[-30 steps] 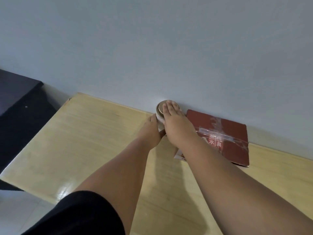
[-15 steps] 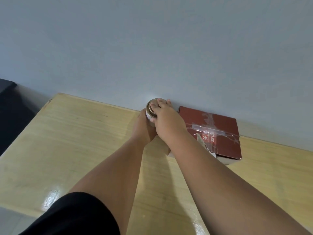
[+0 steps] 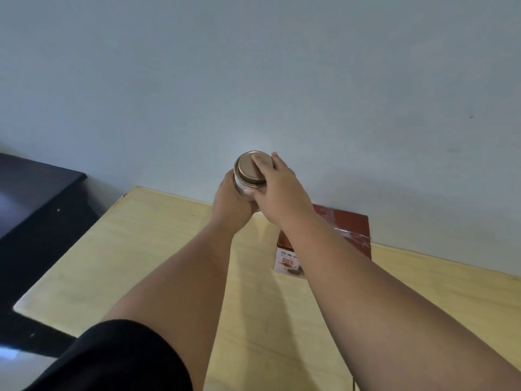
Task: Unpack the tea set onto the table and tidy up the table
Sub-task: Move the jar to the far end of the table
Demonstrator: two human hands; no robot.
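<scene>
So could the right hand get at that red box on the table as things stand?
Probably not right away: the right hand and left hand are both gripping the tin. The red box lies just below the right forearm, nothing covering it.

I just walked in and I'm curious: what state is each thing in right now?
Tin: lid on, lifted off the table, held by both hands.
Left hand: wrapped around the tin's body.
Right hand: gripping the lid from above.
Red box: closed, taped, resting on the table by the wall.
</scene>
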